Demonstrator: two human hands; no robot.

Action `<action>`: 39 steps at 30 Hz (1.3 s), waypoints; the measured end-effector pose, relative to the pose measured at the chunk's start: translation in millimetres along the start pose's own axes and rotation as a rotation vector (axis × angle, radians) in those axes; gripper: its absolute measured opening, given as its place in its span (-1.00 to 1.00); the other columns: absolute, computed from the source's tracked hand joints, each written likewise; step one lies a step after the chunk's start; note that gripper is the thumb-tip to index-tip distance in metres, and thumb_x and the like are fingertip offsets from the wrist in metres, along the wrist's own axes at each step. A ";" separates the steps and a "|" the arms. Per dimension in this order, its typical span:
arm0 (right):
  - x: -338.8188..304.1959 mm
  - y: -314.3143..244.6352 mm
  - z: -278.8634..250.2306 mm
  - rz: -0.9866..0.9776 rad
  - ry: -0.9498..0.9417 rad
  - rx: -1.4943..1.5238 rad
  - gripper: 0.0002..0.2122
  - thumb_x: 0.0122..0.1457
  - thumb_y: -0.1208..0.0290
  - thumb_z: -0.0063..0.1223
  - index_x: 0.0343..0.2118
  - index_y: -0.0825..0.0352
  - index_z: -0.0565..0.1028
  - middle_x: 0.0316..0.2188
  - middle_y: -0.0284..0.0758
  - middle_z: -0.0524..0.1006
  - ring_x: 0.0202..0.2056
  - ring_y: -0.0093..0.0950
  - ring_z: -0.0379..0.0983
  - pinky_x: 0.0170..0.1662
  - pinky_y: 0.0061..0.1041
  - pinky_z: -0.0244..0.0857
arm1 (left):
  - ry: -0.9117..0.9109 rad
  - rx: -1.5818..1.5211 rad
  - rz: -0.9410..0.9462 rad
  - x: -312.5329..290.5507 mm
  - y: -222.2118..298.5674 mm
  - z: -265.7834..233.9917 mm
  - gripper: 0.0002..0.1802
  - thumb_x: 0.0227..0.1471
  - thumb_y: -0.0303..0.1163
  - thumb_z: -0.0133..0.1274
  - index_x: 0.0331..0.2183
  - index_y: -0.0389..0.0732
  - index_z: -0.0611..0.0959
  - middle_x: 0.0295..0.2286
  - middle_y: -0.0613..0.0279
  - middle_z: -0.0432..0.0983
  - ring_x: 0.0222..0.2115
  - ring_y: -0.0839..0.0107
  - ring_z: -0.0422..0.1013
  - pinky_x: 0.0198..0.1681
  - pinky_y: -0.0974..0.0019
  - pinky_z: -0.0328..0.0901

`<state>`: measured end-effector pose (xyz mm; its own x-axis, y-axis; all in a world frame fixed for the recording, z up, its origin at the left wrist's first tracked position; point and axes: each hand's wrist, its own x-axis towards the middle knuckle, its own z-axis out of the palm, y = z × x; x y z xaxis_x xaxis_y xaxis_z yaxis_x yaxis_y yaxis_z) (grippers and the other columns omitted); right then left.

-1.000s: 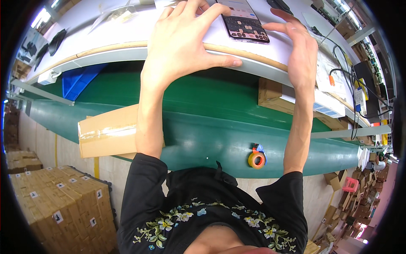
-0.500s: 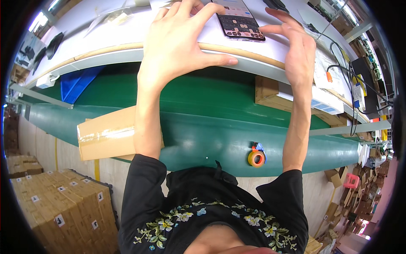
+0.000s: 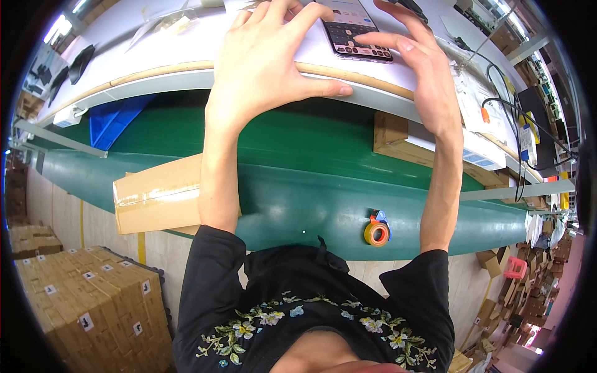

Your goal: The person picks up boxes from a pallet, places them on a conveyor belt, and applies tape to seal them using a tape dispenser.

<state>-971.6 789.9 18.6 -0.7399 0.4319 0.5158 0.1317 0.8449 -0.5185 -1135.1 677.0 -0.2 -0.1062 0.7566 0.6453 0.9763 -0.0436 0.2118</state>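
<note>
Left hand [image 3: 261, 68] spread wide, gripping nothing I can see, index by the left edge of the phone [image 3: 347, 29], perhaps steadying it. Phone's flat on the table [image 3: 168, 51], keyboard end nearest the wearer, readable that way. Right hand [image 3: 429, 68], half open, empty, one finger over the keys, others seemingly raised for clearance.

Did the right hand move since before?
Yes, the right hand moved left: its index fingertip, earlier near the smartphone's right edge, is now farther across its screen.
</note>
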 end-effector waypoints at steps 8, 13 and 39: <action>1.9 21.6 4.9 -0.013 0.064 0.175 -0.61 0.13 0.37 -0.39 -0.27 0.39 0.57 0.06 -0.09 0.31 0.13 -0.19 0.14 0.20 -0.37 -0.08 | 0.010 0.036 0.021 0.2 -1.0 0.9 -0.21 -0.44 0.11 0.30 -0.16 -0.13 0.48 -0.28 0.10 0.34 -0.21 0.14 0.33 -0.17 0.14 0.26; -0.4 9.3 6.6 -0.002 0.113 0.051 -0.62 0.13 0.38 -0.39 -0.28 0.41 0.56 0.05 -0.09 0.33 0.12 -0.21 0.15 0.19 -0.38 -0.05 | -0.010 0.001 0.028 -0.7 1.3 -0.8 -0.21 -0.43 0.12 0.29 -0.15 -0.12 0.48 -0.29 0.10 0.33 -0.21 0.14 0.31 -0.15 0.14 0.23; 0.2 12.4 5.3 0.014 0.070 0.063 -0.62 0.09 0.38 -0.36 -0.37 0.47 0.57 0.02 -0.06 0.36 0.10 -0.21 0.20 0.16 -0.38 0.00 | -0.034 -0.017 0.013 -1.7 -0.4 -2.5 -0.25 -0.38 0.06 0.29 -0.12 -0.06 0.46 -0.28 0.10 0.32 -0.19 0.15 0.31 -0.16 0.14 0.25</action>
<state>-973.6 798.8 8.7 -0.6902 0.4661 0.5535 0.0985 0.8183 -0.5663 -1135.8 674.1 0.5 -0.0863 0.7779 0.6225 0.9744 -0.0644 0.2156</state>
